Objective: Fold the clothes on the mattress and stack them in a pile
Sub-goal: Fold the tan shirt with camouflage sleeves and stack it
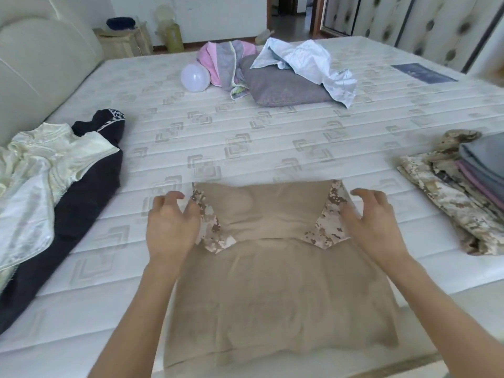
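Far left I see a cream satin garment [41,165] lying rumpled over a dark navy garment [81,208], both unfolded at the mattress [245,137] edge near the padded headboard [41,64]. Next over, my left hand [170,227] sits at the tan shirt's left side, fingers curled, thumb & fingertips touching the camo sleeve flap there; can't tell if it actually pinches the cloth. The tan shirt [272,282] lies flat in front of me, center-bottom, w/ both camo sleeves folded inward over the body and its near hem hanging at the mattress edge. Behind it, far side of the bed: a pale balloon [195,77] just beside a pink & grey bundle [223,61], then a grey pillow [281,85] w/ a crumpled white cloth [308,64] draped on top. My right hand [373,222] is at the shirt's right side, fingers spread & bent, open, hovering by the right camo flap; contact unclear. Far right, well apart from the shirt, is the folded stack [463,186]: camo piece at the bottom, purple & grey folded items on top. A dark label patch [424,73] sits on the mattress's far right corner.
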